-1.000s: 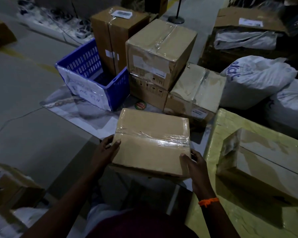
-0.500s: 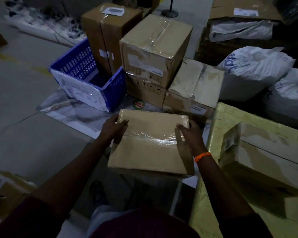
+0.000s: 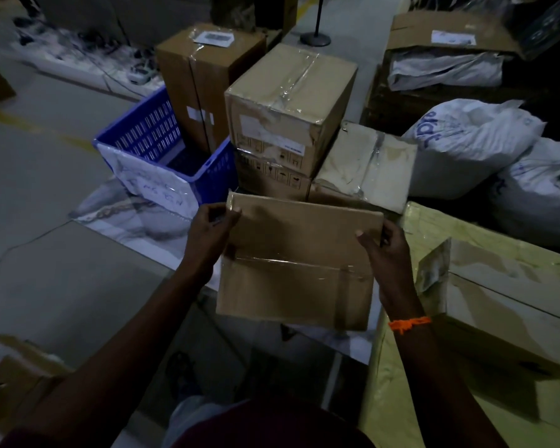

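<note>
Flat rectangular cardboard parcel (image 3: 298,263), matte brown, with one glossy clear tape band wrinkled across its middle. It is held off the floor in front of the person, with its broad face tilted toward the camera. Left hand (image 3: 209,231) grips the upper left corner, thumb on the face and fingers curled behind. Right hand (image 3: 385,250) pinches the upper right edge the same way, with an orange thread band (image 3: 408,324) at the wrist. Beyond stand a blue slotted plastic crate (image 3: 162,147) and taped cartons (image 3: 288,101); a yellow film-wrapped block (image 3: 434,399) is at the right.
</note>
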Motion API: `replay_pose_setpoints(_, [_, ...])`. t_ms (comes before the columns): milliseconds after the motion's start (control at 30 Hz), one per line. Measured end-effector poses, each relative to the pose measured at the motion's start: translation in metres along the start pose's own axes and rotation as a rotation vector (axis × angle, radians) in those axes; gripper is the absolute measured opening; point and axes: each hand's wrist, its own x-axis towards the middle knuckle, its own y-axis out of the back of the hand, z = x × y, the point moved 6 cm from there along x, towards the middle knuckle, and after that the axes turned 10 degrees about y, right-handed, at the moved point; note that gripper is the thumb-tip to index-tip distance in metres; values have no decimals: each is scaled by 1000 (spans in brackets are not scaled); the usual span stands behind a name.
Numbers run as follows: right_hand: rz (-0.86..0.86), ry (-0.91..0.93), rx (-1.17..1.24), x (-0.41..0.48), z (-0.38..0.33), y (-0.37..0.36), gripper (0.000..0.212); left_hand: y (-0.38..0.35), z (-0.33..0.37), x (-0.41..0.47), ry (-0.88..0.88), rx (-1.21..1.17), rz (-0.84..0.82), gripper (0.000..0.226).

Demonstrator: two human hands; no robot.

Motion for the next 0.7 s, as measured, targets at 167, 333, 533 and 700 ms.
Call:
replay_pose_setpoints(167, [33,82,41,-16,-12,7,48,13,-11,-6,86,-237,63,32])
replay_pose_setpoints(333, [121,69,46,-40,-8,22,26,17,-24,-20,85,-225,101,33])
replay_pose_setpoints(533, [156,57,-38,-64,-2,30,34,24,-44,-40,50,-197,25,21])
replay_pose_setpoints(700, [158,68,-59,-72,9,33,26,23,-52,-58,-47,-146,15,26])
